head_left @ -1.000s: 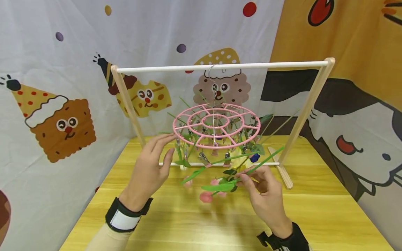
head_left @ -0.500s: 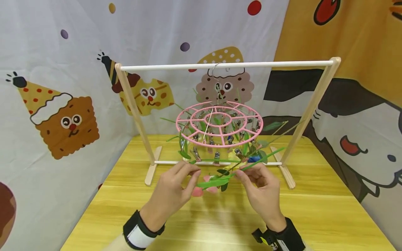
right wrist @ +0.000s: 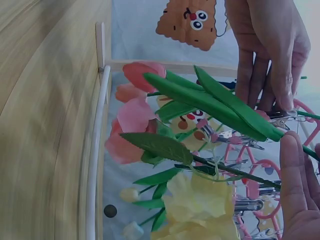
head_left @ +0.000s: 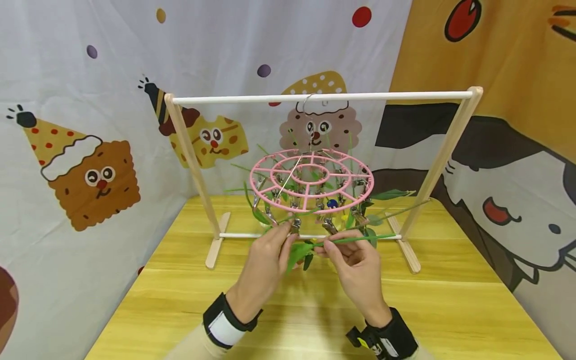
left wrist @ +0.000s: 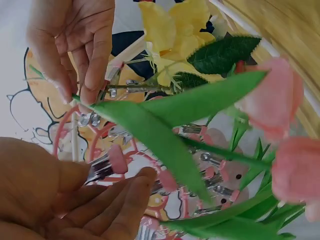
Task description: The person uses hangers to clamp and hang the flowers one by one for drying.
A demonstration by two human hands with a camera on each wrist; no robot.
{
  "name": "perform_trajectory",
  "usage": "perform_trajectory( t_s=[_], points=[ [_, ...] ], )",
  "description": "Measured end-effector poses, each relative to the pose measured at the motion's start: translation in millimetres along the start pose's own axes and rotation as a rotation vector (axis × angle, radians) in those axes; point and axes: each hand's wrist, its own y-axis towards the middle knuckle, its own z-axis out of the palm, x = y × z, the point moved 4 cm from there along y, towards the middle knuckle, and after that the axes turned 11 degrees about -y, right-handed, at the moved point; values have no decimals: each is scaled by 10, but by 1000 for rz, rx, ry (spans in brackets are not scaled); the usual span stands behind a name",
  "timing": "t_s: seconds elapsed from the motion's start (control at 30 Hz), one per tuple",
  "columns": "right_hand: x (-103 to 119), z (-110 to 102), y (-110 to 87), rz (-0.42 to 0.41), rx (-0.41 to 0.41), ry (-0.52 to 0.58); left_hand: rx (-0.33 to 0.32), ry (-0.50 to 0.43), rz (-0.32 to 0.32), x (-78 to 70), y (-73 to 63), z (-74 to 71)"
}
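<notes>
My left hand (head_left: 261, 270) pinches a metal clip (head_left: 295, 226) hanging from the pink round clip hanger (head_left: 307, 191); the clip's pink tip (left wrist: 118, 159) shows in the left wrist view. Between the thumb and fingers of my right hand (head_left: 358, 270) is the green stem of an artificial tulip, its leaves (head_left: 297, 255) close beside that clip. Pink tulip blooms (left wrist: 295, 167) point downward, mostly hidden in the head view. In the right wrist view, a dark-leaved stem (right wrist: 237, 172) and yellow flowers (right wrist: 197, 205) hang near my right hand.
The hanger hooks onto the white top bar (head_left: 243, 99) of a wooden rack (head_left: 189, 155). Several clipped flowers and stems surround it, some sticking out to the right. A lower white bar (head_left: 243, 235) runs behind the hands, above the wooden table (head_left: 288, 320). Cartoon cloth hangs behind.
My left hand has moved right from the hanger's left rim and taken hold of a front clip. My right hand has brought the tulip stem left toward it. The hanger has turned slightly.
</notes>
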Motion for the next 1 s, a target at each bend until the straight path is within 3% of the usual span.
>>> perform_trajectory(
  t_s=[0.13,0.3,0.47,0.8,1.0],
  points=[
    [-14,32,32,-17,-15,-33,-50,-41,-35,35,41,9],
    [-15,44,78,31,-40,-110,-107,-83,-59,71,65,19],
    [17,65,108,62,-36,-73,-153,-178,-131,105,76,5],
    [-12,94,82,73,-11,-7,-92,-432,-329,142,119,2],
    [-19,129,50,73,10,15,-83,-460,-391,145,119,0]
  ],
)
